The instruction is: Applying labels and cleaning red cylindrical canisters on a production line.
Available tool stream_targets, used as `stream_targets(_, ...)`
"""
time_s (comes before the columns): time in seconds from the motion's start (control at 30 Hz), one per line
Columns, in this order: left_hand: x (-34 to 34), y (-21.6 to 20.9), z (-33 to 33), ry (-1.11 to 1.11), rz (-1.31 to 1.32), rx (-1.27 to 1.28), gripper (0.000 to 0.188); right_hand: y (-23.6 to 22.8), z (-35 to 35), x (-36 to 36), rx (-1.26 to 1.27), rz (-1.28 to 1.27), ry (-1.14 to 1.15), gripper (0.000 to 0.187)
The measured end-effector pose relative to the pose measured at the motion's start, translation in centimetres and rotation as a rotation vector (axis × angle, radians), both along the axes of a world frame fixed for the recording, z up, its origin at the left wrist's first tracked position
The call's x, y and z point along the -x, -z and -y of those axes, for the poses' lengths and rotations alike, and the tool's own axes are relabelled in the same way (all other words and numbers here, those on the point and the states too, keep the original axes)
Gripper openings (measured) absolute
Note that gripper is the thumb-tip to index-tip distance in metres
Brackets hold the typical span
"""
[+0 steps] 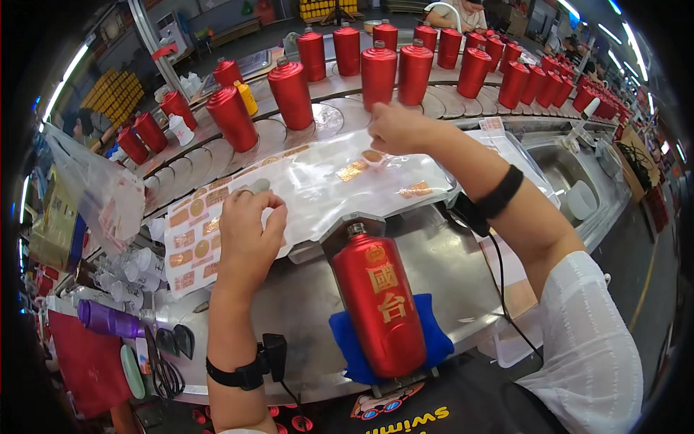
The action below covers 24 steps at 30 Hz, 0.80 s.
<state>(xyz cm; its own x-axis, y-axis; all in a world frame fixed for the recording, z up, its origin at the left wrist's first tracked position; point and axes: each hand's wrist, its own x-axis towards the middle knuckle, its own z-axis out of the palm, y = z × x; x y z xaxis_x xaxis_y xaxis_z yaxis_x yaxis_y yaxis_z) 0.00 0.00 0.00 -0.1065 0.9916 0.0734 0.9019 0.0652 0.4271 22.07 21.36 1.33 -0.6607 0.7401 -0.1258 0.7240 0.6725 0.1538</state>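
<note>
Head view, from the left: a red cloth [87, 354] hangs at the edge of the counter [300, 307], below a clear plastic bag [101, 195]. A purple bottle [108, 318] lies near some clear cups [144, 264], with black scissors [166, 376] just beside it. Next comes the left hand [249, 231], over the left part of a white sticker sheet [318, 188] printed in gold. Its fingers are bent and the thumb curls toward the forefinger — whether something is pinched there, I cannot tell. Right of that hand and nearer the person, a red bottle [379, 304] with gold characters facing up lies on a blue cloth [434, 329], its neck pointing away, by a grey metal bracket [332, 235]. Farther off, the right hand [401, 129] is over the far edge of the sheet with its fingers drawn in; its grip is hidden, so I cannot tell what it has hold of. Behind it — along a curved conveyor — stands a long row of red bottles [379, 72]. At the right is a metal sink [553, 163] with a white cup [580, 200].
</note>
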Motion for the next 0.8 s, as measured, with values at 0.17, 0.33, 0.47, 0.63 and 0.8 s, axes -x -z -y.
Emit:
stream_targets(0.17, -2.8, -0.9, -0.5, 0.154, 0.148, -0.771, 0.03, -6.6, 8.0, 1.5, -0.047, -0.324, -0.511, 0.019)
stream_targets(0.33, -3.8, -3.5, 1.7, 0.273, 0.411, -0.523, 0.02, -10.1, 14.6, -0.4, 0.052, -0.51, -0.619, 0.015)
stream_targets(0.47, -5.0, -2.2, 6.5, 0.347, 0.795, -0.094, 0.012, -8.5, 18.3, -5.5, 0.13, -0.695, -0.716, 0.017)
stream_targets(0.63, -7.4, -1.1, 12.4, 0.447, 0.761, 0.145, 0.012, -1.9, 22.8, -10.8, 0.325, -0.851, -0.583, 0.015)
stream_targets(0.8, -9.6, 2.4, 13.4, 0.245, 0.884, 0.175, 0.011, 4.3, 24.0, -13.0, 0.506, -0.977, -0.35, 0.014)
